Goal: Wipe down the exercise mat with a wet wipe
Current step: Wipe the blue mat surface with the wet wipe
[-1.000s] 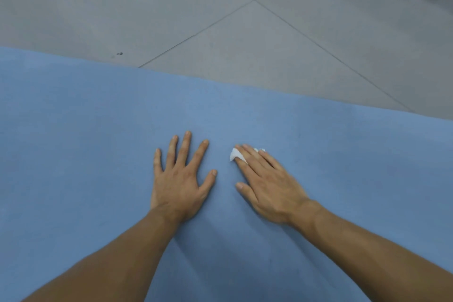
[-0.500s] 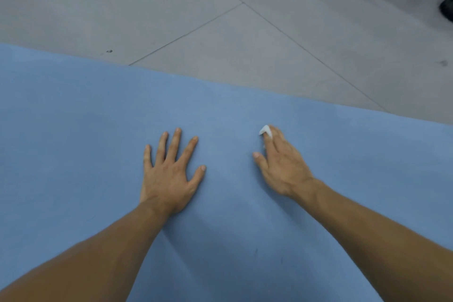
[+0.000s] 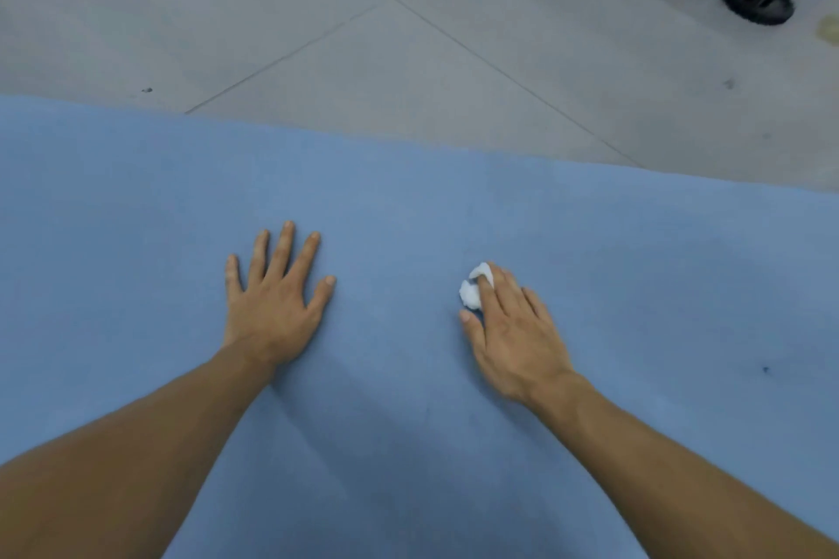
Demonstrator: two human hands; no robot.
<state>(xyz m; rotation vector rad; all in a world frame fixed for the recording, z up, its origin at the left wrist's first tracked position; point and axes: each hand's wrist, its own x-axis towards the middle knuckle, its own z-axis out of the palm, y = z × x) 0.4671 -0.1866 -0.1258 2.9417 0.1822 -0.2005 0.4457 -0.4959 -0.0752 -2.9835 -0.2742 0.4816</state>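
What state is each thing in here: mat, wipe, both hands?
exercise mat: spread flat on the floor
wet wipe: bunched up, pressed to the mat
left hand: flat on the mat, fingers spread
right hand: straight fingers pressing the wipe

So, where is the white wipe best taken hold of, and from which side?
Grip the wipe by its bunched middle, from above: it is a crumpled lump flat on the mat under the right hand, its bare left side free for a thumb.
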